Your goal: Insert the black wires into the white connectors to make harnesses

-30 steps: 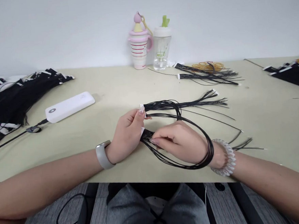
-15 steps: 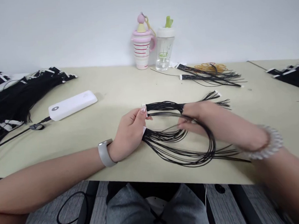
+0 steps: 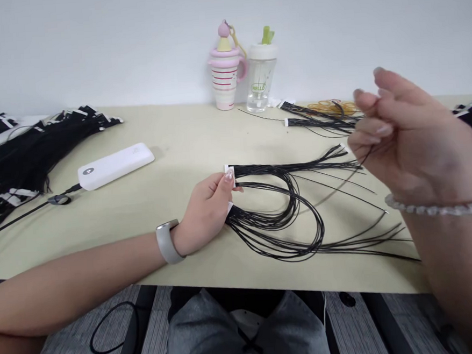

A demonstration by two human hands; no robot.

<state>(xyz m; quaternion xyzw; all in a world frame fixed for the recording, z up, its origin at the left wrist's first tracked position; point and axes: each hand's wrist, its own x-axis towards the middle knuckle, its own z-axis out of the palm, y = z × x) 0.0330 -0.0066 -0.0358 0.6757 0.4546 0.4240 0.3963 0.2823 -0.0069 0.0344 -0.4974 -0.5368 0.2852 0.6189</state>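
Note:
My left hand [image 3: 206, 214] is closed on the white connector [image 3: 230, 173] of a black wire harness [image 3: 271, 217], thumb on top. A second white connector end shows below the thumb, partly hidden by the hand. Several wires loop round between the two connectors, and others stretch loose to the right over the table. My right hand [image 3: 411, 132] is raised at the right, fingers curled in, the index finger partly stretched. From its grip a single thin black wire [image 3: 341, 184] slants down left to the harness. The wire's end inside the fingers is hidden.
Two short wire bundles [image 3: 317, 123] and yellow rubber bands [image 3: 328, 106] lie at the back. Behind stand a pink-lidded cup [image 3: 224, 80] and a clear bottle [image 3: 260, 78]. A white power bank [image 3: 116, 166] and piled black harnesses [image 3: 27, 148] are at the left.
My right hand has moved from among the looped wires up and to the right, drawing one thin wire out with it. My left hand has hardly moved.

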